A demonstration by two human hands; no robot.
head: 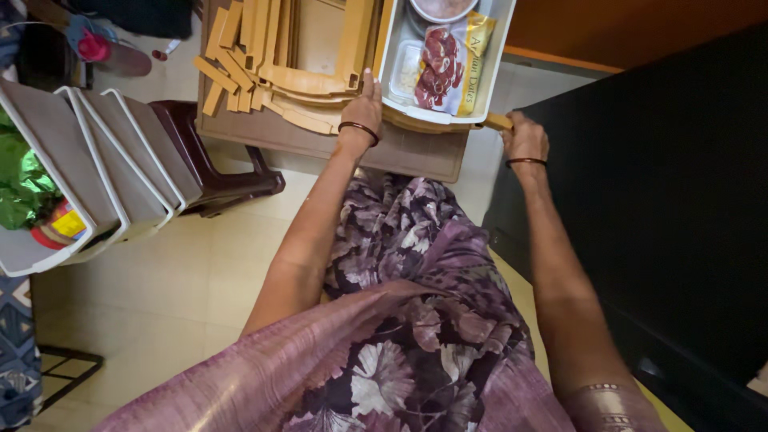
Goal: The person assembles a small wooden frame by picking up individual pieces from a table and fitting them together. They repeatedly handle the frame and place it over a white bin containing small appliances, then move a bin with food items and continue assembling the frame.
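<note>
Both grips are closed: my left hand [364, 108] clasps the white tray's [392, 68] near-left rim, my right hand [526, 138] a tan wooden piece [498, 122] at its near-right corner.

Warm, even indoor light; soft shadows. Right side falls to near-black. Wide-angle stretch at edges, slight softness overall.

We are seeing a tray [390, 76] sitting at the near edge of the surface [416, 156], with a packet [448, 64] lying in it. Slatted frames [280, 64] are lying just left of the tray. Stacked bins [104, 168] are leaning on a stool [216, 172] farther left, on the floor [160, 288].
</note>
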